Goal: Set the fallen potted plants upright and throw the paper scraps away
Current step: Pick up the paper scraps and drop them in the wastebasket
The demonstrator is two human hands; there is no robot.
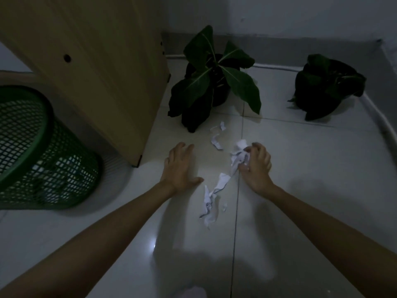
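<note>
White paper scraps lie scattered on the pale tiled floor. My right hand [256,166] is closed around a crumpled bunch of scraps [238,157]. My left hand [179,168] rests flat on the floor with fingers spread, holding nothing. A long torn scrap [209,198] lies between my forearms, and small pieces [217,140] lie farther ahead. Two potted plants stand by the wall in the dim light: a large-leafed plant [214,82] in a dark pot beyond my hands, and a darker plant [326,87] to the right.
A green mesh wastebasket [40,151] stands at the left. A wooden cabinet side [103,72] rises between the basket and the large-leafed plant. A white cable [380,117] runs along the floor near the wall on the right.
</note>
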